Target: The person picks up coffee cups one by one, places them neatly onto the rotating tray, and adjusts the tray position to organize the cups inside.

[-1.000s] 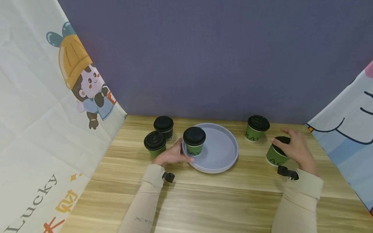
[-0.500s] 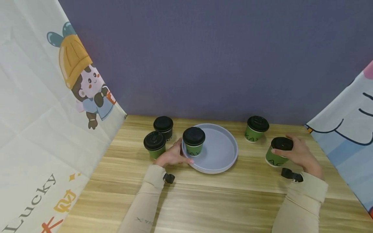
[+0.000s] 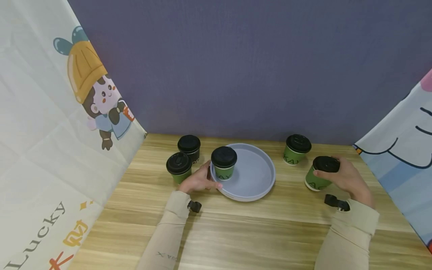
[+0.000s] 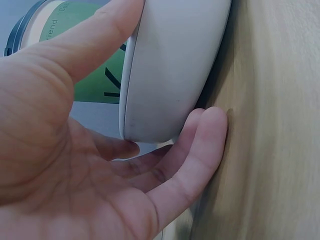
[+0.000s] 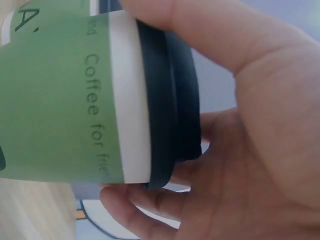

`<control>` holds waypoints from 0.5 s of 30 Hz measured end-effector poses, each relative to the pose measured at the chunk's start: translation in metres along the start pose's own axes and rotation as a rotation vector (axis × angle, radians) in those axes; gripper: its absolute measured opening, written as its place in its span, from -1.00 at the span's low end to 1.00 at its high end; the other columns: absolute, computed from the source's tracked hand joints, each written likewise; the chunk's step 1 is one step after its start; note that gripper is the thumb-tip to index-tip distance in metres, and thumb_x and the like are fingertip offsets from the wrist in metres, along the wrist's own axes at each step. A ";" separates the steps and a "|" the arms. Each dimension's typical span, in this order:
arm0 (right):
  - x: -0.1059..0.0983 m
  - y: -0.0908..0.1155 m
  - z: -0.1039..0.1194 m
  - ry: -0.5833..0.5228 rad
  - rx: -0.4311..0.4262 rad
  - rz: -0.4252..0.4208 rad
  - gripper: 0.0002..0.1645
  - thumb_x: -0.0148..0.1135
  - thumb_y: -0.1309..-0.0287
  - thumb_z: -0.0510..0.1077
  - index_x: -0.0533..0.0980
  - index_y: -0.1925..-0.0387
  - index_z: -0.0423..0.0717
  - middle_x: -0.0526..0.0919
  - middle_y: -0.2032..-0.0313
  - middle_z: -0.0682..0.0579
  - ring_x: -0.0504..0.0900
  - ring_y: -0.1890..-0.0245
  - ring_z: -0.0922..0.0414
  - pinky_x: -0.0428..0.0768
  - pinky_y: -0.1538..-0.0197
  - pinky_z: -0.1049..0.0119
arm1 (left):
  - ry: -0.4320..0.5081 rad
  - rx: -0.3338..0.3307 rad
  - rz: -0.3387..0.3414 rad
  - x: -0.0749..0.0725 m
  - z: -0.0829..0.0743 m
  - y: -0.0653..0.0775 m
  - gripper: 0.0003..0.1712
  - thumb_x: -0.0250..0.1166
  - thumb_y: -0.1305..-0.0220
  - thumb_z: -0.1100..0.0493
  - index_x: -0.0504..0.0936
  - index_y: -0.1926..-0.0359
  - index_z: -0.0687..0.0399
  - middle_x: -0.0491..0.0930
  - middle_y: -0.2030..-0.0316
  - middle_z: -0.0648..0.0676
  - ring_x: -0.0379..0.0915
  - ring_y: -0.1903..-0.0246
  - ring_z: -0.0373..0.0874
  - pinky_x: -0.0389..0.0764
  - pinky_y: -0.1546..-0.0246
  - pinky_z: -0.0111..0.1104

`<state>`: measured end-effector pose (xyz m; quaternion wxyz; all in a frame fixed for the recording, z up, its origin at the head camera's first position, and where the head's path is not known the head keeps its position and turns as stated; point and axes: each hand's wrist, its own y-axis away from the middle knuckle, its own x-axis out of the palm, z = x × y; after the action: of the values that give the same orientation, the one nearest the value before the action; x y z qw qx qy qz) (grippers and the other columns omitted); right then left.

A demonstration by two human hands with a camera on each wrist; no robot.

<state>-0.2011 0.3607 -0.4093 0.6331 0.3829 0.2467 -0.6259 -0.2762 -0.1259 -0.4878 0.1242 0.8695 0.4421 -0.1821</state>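
Note:
My right hand (image 3: pixel 349 178) grips a green paper coffee cup (image 3: pixel 315 179) by its upper part, thumb on one side and fingers on the other. Its black lid (image 5: pixel 172 100) faces the palm in the right wrist view. In the head view this cup leans slightly. On the left, my left hand (image 3: pixel 199 180) holds the edge of a round grey tray (image 3: pixel 256 176); the left wrist view has the thumb (image 4: pixel 95 40) over the rim and fingers by the side wall. Another green cup (image 3: pixel 224 173) with a black lid stands upright on the tray's left part.
Left of the tray stand a green lidded cup (image 3: pixel 181 174) and a dark lidded cup (image 3: pixel 193 154) close together. A green lidded cup (image 3: pixel 293 154) stands behind the gripped one. A dark panel (image 3: pixel 236 75) rises at the back of the wooden table (image 3: pixel 256 236).
My right hand has settled around the cup, fingers moving to its far right side. The cup has tipped and shifted slightly left. The left hand and tray stay in place.

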 end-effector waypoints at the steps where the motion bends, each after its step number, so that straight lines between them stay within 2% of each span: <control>1: 0.000 0.001 0.003 -0.001 -0.002 -0.005 0.45 0.30 -0.22 0.40 -0.29 -0.57 -0.45 -0.09 -0.45 -0.68 0.09 -0.34 -0.65 0.37 -0.18 -0.49 | 0.007 -0.004 0.005 0.000 0.001 0.000 0.09 0.57 -0.13 0.19 0.10 -0.54 0.12 0.47 -0.17 0.25 0.50 0.33 -0.06 0.59 0.41 -0.29; 5: 0.002 0.003 0.017 -0.003 -0.041 -0.038 0.42 0.31 -0.20 0.42 -0.20 -0.59 -0.40 0.04 -0.44 -0.64 0.20 -0.31 -0.60 0.45 -0.10 -0.43 | 0.056 -0.016 0.028 -0.001 0.003 0.001 0.08 0.53 -0.19 0.21 0.06 -0.57 0.05 0.48 -0.08 0.23 0.46 0.45 -0.09 0.56 0.47 -0.28; 10: 0.005 0.004 0.034 -0.004 -0.098 -0.085 0.36 0.34 -0.20 0.39 -0.12 -0.59 -0.34 0.14 -0.42 -0.60 0.30 -0.27 -0.54 0.49 -0.05 -0.35 | 0.135 -0.041 0.056 -0.002 0.003 0.002 0.05 0.48 -0.25 0.24 0.02 -0.57 -0.06 0.48 0.22 0.19 0.36 0.58 -0.05 0.52 0.45 -0.23; 12: 0.007 0.005 0.041 -0.008 -0.120 -0.098 0.34 0.35 -0.19 0.38 -0.10 -0.60 -0.31 0.15 -0.43 -0.57 0.30 -0.29 -0.53 0.48 -0.07 -0.35 | 0.152 -0.041 0.063 -0.002 0.003 0.002 0.03 0.46 -0.27 0.25 0.02 -0.57 -0.07 0.47 0.22 0.19 0.36 0.58 -0.04 0.52 0.43 -0.23; 15: 0.010 0.004 0.050 -0.009 -0.162 -0.112 0.32 0.38 -0.17 0.37 -0.05 -0.61 -0.25 0.13 -0.46 -0.53 0.25 -0.34 -0.52 0.42 -0.14 -0.40 | 0.162 -0.047 0.064 -0.002 0.002 0.002 0.00 0.43 -0.30 0.28 0.02 -0.58 -0.04 0.48 0.07 0.25 0.37 0.55 -0.04 0.54 0.41 -0.24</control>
<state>-0.2045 0.3145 -0.3875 0.6269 0.3132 0.3145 -0.6403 -0.2760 -0.1294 -0.4881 0.1140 0.8919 0.4269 -0.0966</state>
